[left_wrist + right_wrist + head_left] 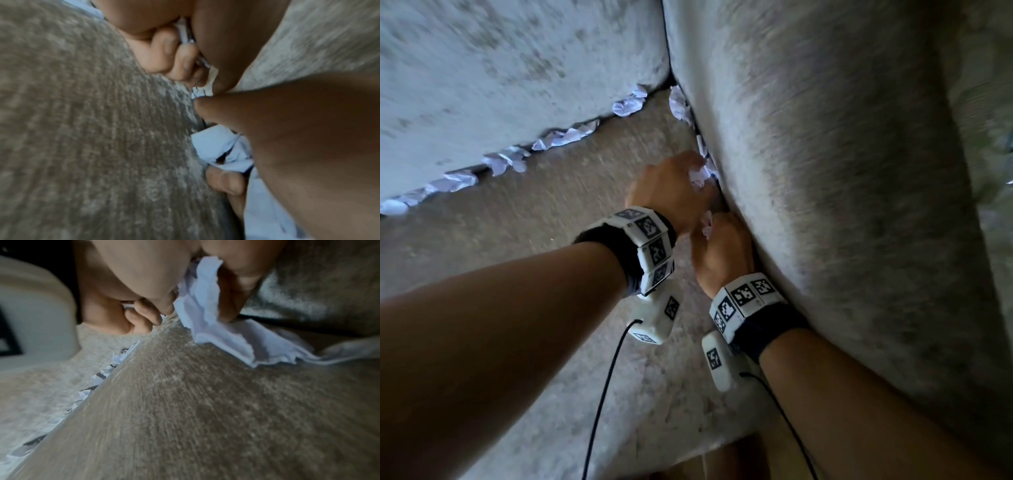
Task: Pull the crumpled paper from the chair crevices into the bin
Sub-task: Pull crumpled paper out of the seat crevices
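Several white crumpled paper balls point(500, 162) are wedged along the crevice between the grey chair seat point(558, 219) and its backrest; more paper point(679, 104) sits in the side crevice by the armrest point(825, 171). My left hand point(690, 178) is at the side crevice, fingers point(174, 53) curled round a paper wad point(698, 176). Just behind it, my right hand point(714, 226) pinches another crumpled sheet point(201, 305) partly tucked in the same crevice. No bin is in view.
The tall backrest point(500, 68) rises at upper left and the padded armrest walls in the right side. Cables point(602, 394) hang from both wrist units over the seat. Something brown point(722, 459) shows beyond the seat's front edge.
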Demonstrator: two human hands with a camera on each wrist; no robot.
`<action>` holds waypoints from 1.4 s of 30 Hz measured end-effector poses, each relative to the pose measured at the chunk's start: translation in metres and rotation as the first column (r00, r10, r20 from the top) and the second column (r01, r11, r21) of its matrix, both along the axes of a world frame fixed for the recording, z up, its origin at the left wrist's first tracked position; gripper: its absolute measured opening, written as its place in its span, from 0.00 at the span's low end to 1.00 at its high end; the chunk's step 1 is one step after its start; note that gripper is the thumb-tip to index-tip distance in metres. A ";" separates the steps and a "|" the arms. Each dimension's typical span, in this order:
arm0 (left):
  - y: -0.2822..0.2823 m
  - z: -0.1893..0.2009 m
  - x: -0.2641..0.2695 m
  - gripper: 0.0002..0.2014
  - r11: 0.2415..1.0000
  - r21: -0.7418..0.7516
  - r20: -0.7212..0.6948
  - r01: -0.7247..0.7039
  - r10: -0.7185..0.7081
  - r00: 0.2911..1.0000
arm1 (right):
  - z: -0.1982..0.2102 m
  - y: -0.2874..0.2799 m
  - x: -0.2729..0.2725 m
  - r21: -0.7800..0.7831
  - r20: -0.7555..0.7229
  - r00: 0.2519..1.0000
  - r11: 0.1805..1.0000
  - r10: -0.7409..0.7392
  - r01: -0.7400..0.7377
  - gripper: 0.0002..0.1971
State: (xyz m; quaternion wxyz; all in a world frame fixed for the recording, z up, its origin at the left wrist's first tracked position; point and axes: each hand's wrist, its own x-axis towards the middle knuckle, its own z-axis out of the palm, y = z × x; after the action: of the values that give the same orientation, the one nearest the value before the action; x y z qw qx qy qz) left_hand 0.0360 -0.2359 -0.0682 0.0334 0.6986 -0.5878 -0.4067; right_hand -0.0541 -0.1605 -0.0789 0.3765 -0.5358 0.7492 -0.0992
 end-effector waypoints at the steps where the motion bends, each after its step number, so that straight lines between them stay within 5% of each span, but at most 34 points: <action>1: -0.003 -0.003 -0.003 0.22 1.000 0.004 0.014 0.012 -0.012 1.000 | 0.001 0.000 -0.001 -0.015 -0.003 1.000 0.999 0.029 -0.029 0.15; 7: -0.017 -0.014 -0.011 0.14 0.998 0.011 0.079 0.066 -0.067 0.995 | 0.008 -0.002 -0.002 -0.107 0.051 0.997 0.993 0.062 -0.057 0.09; 12: -0.021 -0.014 -0.017 0.16 0.998 -0.008 0.111 0.070 -0.068 0.991 | 0.006 -0.005 -0.006 0.124 0.127 0.989 0.989 0.070 -0.086 0.13; 16: -0.020 -0.014 -0.013 0.15 0.995 0.013 0.073 0.101 -0.101 0.992 | 0.004 -0.002 -0.003 0.009 0.105 0.994 1.000 0.027 -0.028 0.04; 21: -0.009 -0.016 0.000 0.13 0.985 -0.077 -0.005 0.152 -0.152 0.988 | 0.004 -0.001 -0.004 0.056 0.094 0.996 0.998 0.001 -0.006 0.10; 26: 0.006 -0.011 0.020 0.13 0.984 -0.172 -0.070 0.046 -0.059 0.996 | 0.001 0.001 -0.003 -0.029 0.071 0.998 1.000 -0.003 0.005 0.08; 36: 0.032 -0.001 0.081 0.05 0.980 -0.052 -0.185 -0.195 0.182 0.966 | 0.005 -0.016 0.010 -0.083 0.041 0.997 0.994 -0.067 0.070 0.12; 42: 0.049 0.003 0.114 0.12 0.986 -0.058 -0.171 -0.159 0.147 0.974 | 0.014 -0.074 0.042 -0.172 0.001 0.992 0.977 -0.125 0.124 0.14</action>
State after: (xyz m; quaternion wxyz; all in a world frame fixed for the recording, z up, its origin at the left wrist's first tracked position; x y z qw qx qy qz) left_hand 0.1497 -0.1870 -0.0653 0.1384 0.7036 -0.5416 -0.4387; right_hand -0.0124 -0.2346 -0.0646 0.3180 -0.5188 0.7719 -0.1840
